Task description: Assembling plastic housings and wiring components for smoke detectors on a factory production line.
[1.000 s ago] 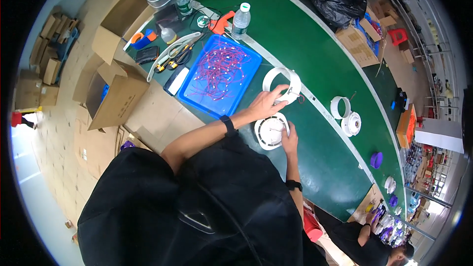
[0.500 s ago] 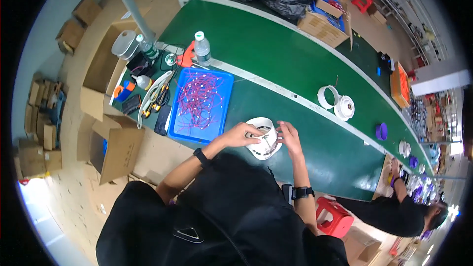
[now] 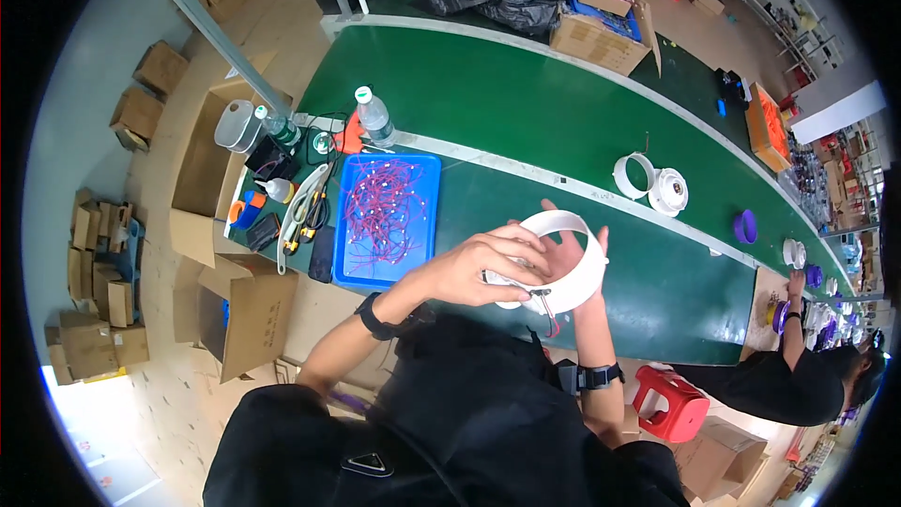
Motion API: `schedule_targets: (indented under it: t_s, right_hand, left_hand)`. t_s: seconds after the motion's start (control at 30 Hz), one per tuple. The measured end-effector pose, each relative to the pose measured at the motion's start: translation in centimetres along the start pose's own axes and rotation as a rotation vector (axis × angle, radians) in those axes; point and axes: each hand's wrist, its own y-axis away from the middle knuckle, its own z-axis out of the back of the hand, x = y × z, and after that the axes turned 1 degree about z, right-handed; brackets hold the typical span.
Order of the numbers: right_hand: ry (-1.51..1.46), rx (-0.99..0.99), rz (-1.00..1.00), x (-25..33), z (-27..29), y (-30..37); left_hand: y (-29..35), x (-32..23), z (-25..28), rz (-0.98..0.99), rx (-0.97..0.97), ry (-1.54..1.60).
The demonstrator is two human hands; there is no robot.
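A round white plastic housing (image 3: pixel 574 289) with a wide open ring is tilted up off the bench in front of me. My left hand (image 3: pixel 483 268) grips its left side, fingers bent over the edge and thumb near the bottom. Behind and to the right, my right hand (image 3: pixel 591 268) supports the ring, its fingers partly hidden by the white wall. A short wire (image 3: pixel 551 321) with dark and red strands hangs from the lower side, close to my left fingertips. Left of my hands, a blue tray (image 3: pixel 436 216) holds a tangle of red-purple wires (image 3: pixel 383 207).
A white ring (image 3: pixel 634 176) and a white round part (image 3: pixel 668 192) stand on the green belt (image 3: pixel 488 84). Bottles (image 3: pixel 375 117), pliers and a white strap (image 3: pixel 298 202) crowd the left end. Purple rings lie further right, near a co-worker (image 3: pixel 788 376). A red stool (image 3: pixel 671 402) stands below.
The white housing has been lifted from the bench and tilted, its opening now turned away to the upper right. My right hand has closed around it, and the wire now hangs visibly.
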Motion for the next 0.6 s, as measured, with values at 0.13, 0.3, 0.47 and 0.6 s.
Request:
schedule_targets:
  t_s: [0.13,0.3,0.47,0.6]
  right_hand:
    - [-0.061,0.084,0.038,0.7,-0.9,0.7]
    - [0.032,0.238,-0.036,-0.8,2.6,1.5]
    - [0.182,0.238,-0.022,-0.8,1.9,1.5]
    - [0.491,0.216,0.283,0.4,-0.6,1.2]
  left_hand:
    - [-0.3,-2.6,-0.3,0.059,-0.011,-0.264]
    - [2.7,-3.0,-2.9,0.167,-0.052,-0.407]
    - [3.3,-2.9,-3.1,0.252,-0.104,-0.533]
    - [2.4,-2.2,-2.1,0.233,-0.248,-0.226]
